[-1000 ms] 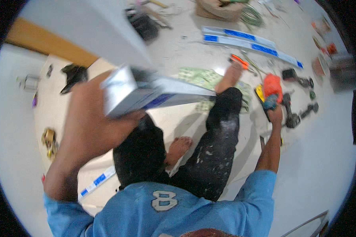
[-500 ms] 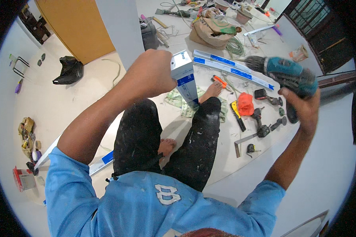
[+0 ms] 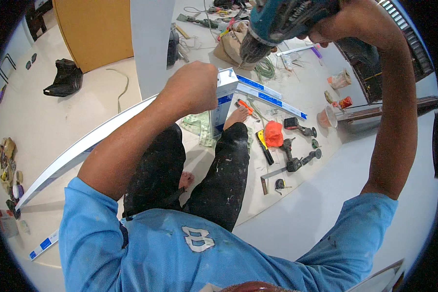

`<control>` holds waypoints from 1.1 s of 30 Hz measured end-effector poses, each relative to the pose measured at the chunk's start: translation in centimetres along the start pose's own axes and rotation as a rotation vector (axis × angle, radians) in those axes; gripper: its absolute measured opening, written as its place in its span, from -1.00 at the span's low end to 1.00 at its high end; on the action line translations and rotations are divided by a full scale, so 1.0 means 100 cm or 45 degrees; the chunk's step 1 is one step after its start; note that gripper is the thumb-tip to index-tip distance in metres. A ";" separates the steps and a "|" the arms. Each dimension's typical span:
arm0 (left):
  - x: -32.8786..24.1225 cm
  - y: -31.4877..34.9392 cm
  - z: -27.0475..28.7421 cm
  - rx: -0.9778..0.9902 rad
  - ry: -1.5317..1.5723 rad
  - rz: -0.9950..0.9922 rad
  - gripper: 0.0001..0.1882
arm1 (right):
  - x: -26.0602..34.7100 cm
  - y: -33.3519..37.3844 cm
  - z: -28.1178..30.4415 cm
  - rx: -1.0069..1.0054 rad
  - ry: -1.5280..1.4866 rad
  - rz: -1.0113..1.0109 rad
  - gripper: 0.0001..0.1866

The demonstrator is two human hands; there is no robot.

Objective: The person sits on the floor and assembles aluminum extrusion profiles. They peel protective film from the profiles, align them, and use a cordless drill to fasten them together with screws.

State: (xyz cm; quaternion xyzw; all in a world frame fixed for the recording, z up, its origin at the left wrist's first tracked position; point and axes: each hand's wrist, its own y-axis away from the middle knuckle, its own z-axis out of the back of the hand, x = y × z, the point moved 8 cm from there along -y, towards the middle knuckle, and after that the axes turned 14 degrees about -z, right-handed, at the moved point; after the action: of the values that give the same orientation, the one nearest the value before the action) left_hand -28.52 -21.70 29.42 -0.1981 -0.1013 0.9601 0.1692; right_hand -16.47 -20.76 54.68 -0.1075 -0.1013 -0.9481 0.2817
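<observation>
Teal and black, one drill [image 3: 289, 22] sits in my distant rig's right hand [image 3: 360, 24], fingers wrapped around it, above one white metal profile [image 3: 222, 104]; the left hand [image 3: 194, 87] curls closed on the profile's upper end. Two strips [image 3: 283, 102] lie beyond. I note drill lettering and blue printed labels. Half a second earlier, the drill was farther right.

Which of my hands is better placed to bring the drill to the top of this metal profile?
Your right hand, I'd say: it holds the teal drill, with the chuck angled toward the metal profile. Your left hand is busy gripping the profile near its top end.
</observation>
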 end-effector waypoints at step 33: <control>-0.001 -0.001 -0.002 -0.134 -0.049 -0.169 -0.88 | 0.002 -0.051 -0.016 0.296 -0.062 0.019 -0.48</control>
State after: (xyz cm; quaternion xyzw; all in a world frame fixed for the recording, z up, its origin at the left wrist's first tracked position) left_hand -28.33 -21.56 29.27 -0.1811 -0.1678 0.9438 0.2197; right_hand -19.67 -17.06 52.54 -0.0976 -0.2167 -0.9249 0.2967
